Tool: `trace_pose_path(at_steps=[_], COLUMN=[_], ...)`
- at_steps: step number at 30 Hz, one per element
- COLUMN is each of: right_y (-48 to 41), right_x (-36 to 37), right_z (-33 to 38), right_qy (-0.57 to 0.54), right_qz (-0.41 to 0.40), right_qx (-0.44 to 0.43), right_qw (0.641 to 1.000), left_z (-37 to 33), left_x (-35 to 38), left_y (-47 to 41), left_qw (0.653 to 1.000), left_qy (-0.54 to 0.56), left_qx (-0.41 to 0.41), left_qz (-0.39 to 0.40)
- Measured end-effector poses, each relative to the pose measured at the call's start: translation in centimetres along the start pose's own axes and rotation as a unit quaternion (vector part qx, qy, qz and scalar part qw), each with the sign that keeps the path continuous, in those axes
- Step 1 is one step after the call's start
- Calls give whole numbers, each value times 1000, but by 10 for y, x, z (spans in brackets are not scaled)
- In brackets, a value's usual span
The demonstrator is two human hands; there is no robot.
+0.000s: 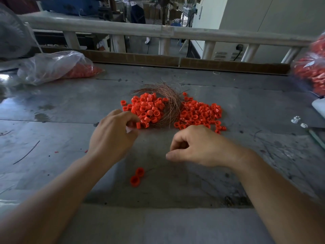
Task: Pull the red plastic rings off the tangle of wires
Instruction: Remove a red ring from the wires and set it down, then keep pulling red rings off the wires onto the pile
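Clutter rings our grey metal table point(61, 106). A clear plastic bag point(52, 67) of red pieces slumps at far left, and a second bag point(311, 67) bulges at the right edge. Small white nuts point(297, 119) lie near it. A cardboard strip point(158, 59) lines the far edge, and a pale railing point(158, 31) stands behind it.

The tangle of wires point(168, 101), copper-coloured, lies at mid-table. It curves between a left pile of red rings point(147, 108) and a right pile of red rings point(200, 114), touching both. Two loose rings point(137, 176) lie close to us, with a thin wire trailing from them.

Our left hand point(112, 136) has its fingers curled at the near edge of the left pile, just beside one ring point(138, 125). We cannot tell whether it pinches anything. Our right hand point(198, 147) is loosely fisted just short of the right pile, thumb stretched leftward. Whether it holds a wire we cannot tell.
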State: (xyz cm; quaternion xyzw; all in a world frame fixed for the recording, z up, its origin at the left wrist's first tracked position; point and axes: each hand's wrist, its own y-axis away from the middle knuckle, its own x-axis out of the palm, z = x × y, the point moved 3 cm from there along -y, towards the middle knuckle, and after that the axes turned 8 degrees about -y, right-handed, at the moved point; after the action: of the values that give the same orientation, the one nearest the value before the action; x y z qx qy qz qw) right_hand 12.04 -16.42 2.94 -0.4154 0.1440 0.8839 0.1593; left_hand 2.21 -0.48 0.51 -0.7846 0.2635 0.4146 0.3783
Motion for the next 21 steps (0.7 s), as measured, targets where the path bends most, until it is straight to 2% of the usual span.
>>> trace_pose_path(at_steps=[12,17,21], right_y=[-5,-12,-16], right_x=[-9,-8,0], right_z=[-14,-19,-21], right_qy=[-13,-42,-30], right_qz=[-102,-150,-135], right_qx=[7,-1,-1], right_qw=[995,988,990], left_z=[-1,-3,-13], left_x=[9,0,-5], left_y=[-6,-2,5], left_qw=[999,996,992], left_qy=[-27,72,119], left_qx=[-9,-49,-19], left_qz=[39,22,27])
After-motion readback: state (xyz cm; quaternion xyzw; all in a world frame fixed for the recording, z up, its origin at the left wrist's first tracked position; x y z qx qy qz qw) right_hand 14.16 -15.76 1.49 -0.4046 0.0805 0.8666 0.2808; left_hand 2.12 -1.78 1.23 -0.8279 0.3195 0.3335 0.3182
